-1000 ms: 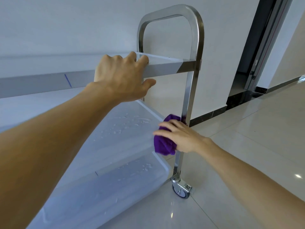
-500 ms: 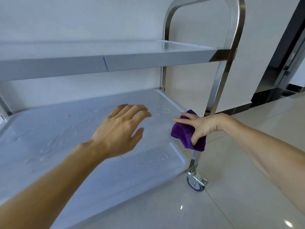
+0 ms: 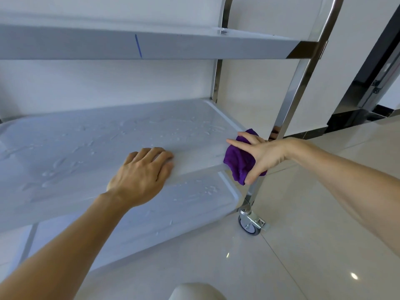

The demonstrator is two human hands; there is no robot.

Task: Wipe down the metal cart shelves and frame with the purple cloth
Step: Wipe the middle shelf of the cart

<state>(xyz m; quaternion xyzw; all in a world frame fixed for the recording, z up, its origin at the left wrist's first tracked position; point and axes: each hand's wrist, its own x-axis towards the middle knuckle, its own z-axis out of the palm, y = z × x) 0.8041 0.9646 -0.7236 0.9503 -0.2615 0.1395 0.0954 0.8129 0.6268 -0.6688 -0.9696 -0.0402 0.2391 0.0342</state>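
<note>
Tiled floor point(image 3: 303, 234), white wall point(image 3: 259, 87) behind cart. My left hand point(image 3: 140, 176) lies flat, fingers straight, on the wet middle shelf point(image 3: 86, 139). My right hand point(image 3: 262, 156) clasps the cloth point(image 3: 238, 161) at the shelf corner, against the post point(image 3: 296, 87). Caster point(image 3: 249, 225) below.

I have one wide-angle view, worn on the person's head, looking forward and down from close in. It faces the cart's middle shelf point(image 3: 108, 135), with the top shelf point(image 3: 194, 46) above and the floor point(image 3: 313, 234) below right.
</note>
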